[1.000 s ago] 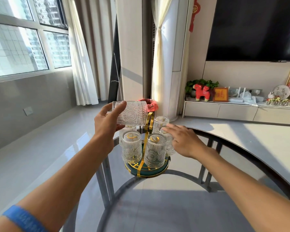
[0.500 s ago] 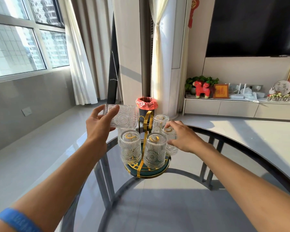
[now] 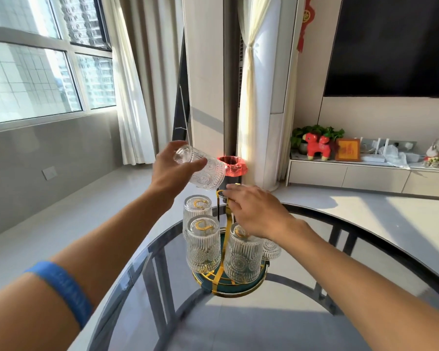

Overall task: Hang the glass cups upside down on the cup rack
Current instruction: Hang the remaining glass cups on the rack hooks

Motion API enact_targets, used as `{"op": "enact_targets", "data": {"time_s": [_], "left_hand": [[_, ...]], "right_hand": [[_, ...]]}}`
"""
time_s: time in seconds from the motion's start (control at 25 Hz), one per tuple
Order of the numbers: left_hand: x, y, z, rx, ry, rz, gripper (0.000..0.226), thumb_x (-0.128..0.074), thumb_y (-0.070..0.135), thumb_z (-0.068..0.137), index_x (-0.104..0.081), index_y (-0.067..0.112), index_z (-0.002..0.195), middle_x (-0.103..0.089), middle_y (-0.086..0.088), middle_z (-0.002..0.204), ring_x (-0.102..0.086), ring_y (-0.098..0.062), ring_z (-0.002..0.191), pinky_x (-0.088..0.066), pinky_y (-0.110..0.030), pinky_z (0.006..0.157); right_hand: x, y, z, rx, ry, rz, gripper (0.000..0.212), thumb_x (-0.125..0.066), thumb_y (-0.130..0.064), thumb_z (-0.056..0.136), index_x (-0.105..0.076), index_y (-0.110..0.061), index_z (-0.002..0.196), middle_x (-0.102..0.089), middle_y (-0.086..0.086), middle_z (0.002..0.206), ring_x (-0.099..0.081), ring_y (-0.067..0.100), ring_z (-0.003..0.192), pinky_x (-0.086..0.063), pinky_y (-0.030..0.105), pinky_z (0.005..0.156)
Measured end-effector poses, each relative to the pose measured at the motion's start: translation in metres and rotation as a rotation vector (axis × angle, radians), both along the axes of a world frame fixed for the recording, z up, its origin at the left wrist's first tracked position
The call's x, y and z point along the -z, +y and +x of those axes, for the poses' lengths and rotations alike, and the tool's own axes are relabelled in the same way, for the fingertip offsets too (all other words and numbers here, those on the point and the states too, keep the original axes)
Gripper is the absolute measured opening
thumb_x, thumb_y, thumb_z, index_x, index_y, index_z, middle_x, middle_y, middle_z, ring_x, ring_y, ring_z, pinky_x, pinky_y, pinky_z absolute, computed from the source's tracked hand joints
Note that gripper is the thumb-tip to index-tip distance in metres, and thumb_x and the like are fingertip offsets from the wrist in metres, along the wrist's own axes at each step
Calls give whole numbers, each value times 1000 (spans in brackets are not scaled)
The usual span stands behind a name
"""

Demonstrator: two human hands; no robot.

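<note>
My left hand [image 3: 173, 171] grips a patterned glass cup [image 3: 209, 171] by its base, tilted with the mouth facing down and to the right, just above the cup rack [image 3: 238, 287]. The rack has a teal round base and a gold centre post [image 3: 229, 224]. Hung upside down on it are a back-left cup [image 3: 197, 207], a front-left cup [image 3: 203, 245] and a front-right cup [image 3: 242, 254]. Another cup [image 3: 271, 249] shows partly under my right wrist. My right hand [image 3: 256, 211] reaches over the rack, its fingertips pinching the gold loop at the top of the post.
The rack stands on a round glass table [image 3: 276, 323] with a dark rim and frame. Beyond it on the floor is a bin with a red liner [image 3: 232, 164]. A low white cabinet [image 3: 352, 173] with ornaments runs along the right wall.
My left hand has raised the cup and tipped it from lying sideways to mouth-down over the rack. My right hand has moved from the back-right cup up to the gold loop.
</note>
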State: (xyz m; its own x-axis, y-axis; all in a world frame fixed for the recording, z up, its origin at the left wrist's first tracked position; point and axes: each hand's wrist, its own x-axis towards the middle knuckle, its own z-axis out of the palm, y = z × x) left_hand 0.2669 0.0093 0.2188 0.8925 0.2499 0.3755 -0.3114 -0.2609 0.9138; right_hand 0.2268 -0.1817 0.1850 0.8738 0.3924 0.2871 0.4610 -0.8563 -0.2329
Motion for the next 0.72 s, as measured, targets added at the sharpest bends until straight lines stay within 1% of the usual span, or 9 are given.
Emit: {"op": "enact_targets", "data": {"time_s": [0.04,0.12,0.2,0.32,0.4,0.48,0.56,0.64,0.72], "left_hand": [[0,-4,7,6,-9,53,64,-88,26,64,-60,27,122,-59,-2,113,-59,-23,106,-49,-33,86],[0,-14,22,-6,-10,226,66,-89,28,62,-60,28,122,-60,2,114,-57,-20,106,-44,-29,84],[5,-24,35,-8,18,431,68,-89,30,62,-60,26,124,-63,0,119,-57,-21,109,-43,-30,88],[15,-35,54,44,69,623,68,-87,32,64,-61,23,126,-65,-5,126,-59,-23,115,-46,-33,95],[23,-42,63,77,73,767,61,-83,27,69,-60,22,125,-66,-5,126,-60,-24,114,-48,-37,97],[32,-49,67,103,60,905,53,-75,19,75,-60,20,125,-65,-6,127,-61,-24,114,-49,-35,95],[40,-52,69,139,55,1006,49,-70,16,78,-59,18,126,-66,-8,126,-61,-27,114,-49,-38,95],[49,-53,71,162,99,1085,46,-67,17,80,-58,20,125,-67,-8,122,-62,-29,110,-51,-42,91],[58,-52,71,150,148,1103,45,-63,17,81,-56,23,125,-66,-7,120,-62,-30,108,-52,-44,87]], "right_hand": [[2,-2,1,-12,-12,47,41,-35,-23,99,-50,-18,137,-44,0,150,-39,22,136,-33,41,110],[6,-5,2,-26,-15,78,44,-36,-21,98,-48,-21,139,-39,-4,153,-36,19,138,-31,43,112],[11,-5,0,-27,-25,83,46,-35,-21,97,-45,-23,142,-35,-6,155,-34,18,140,-30,45,113],[15,-3,-2,-30,-31,161,46,-37,-21,97,-44,-25,142,-34,-8,155,-36,19,139,-30,43,113],[16,-3,-1,-37,-45,199,46,-38,-20,97,-45,-26,142,-34,-11,154,-37,17,137,-31,38,113],[17,-4,0,-44,-57,207,47,-39,-19,96,-45,-27,142,-35,-13,154,-37,15,137,-29,34,113],[19,-5,2,-51,-55,205,48,-40,-18,95,-45,-28,142,-35,-13,154,-37,16,137,-28,35,113],[21,-7,3,-47,-62,206,49,-40,-18,94,-45,-29,142,-35,-13,154,-38,17,136,-29,39,113],[22,-7,4,-37,-68,208,50,-41,-19,94,-44,-30,142,-35,-13,154,-38,18,136,-29,41,112]]}}
